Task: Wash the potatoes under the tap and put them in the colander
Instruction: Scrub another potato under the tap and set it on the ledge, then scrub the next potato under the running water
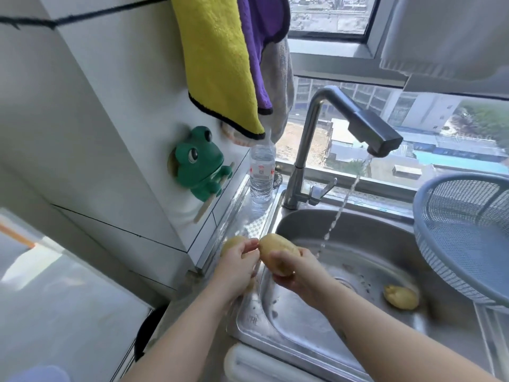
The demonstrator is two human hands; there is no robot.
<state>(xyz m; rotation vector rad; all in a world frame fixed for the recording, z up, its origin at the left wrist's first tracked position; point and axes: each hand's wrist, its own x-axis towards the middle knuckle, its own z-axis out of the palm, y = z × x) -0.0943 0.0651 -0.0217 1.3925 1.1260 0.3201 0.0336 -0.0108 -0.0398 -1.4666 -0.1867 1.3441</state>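
My left hand [239, 264] grips a small yellow potato [230, 243] over the sink's left rim. Just to its right, my right hand [298, 274] holds a larger potato [275, 250] above the steel sink [366, 230]. The two potatoes nearly touch. A third potato [401, 297] lies in the basin at the right. Water runs from the tap [374, 129] and falls just right of my right hand, not onto either held potato. The grey-blue colander [465, 232] stands tilted on the sink's right rim, and no potato shows inside it.
A water bottle [261, 172] stands at the sink's back left corner beside the tap base. A green frog holder [199, 164] sticks to the left wall, with yellow and purple cloths [220, 64] hanging above. A window runs behind the sink.
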